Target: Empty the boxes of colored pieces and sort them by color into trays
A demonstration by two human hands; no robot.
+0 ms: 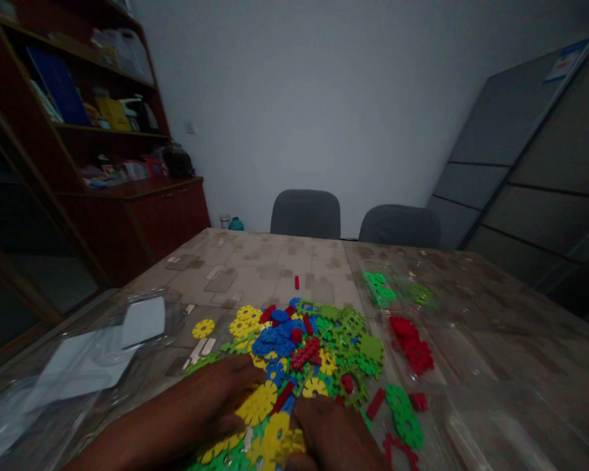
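Note:
A heap of plastic interlocking building pieces in yellow, blue, green and red lies on the table before me. At the heap's near left is my left hand (226, 389), its fingers curled round yellow notched discs (258, 403). My right hand (334, 428) is closed at the near edge, with a yellow notched piece (290, 443) at its thumb and fingertips. The lower part of this hand is cut off by the frame. Blue pieces (277, 340) and a red ridged piece (305, 354) sit on top of the heap, beyond both hands.
Clear plastic trays (464, 353) on the right hold green discs (379, 288) and red pieces (412, 345). More clear packaging with white card (144, 320) lies at left. A single red stick (297, 282) rests beyond the heap. Two grey chairs (305, 214) stand behind the table (260, 258).

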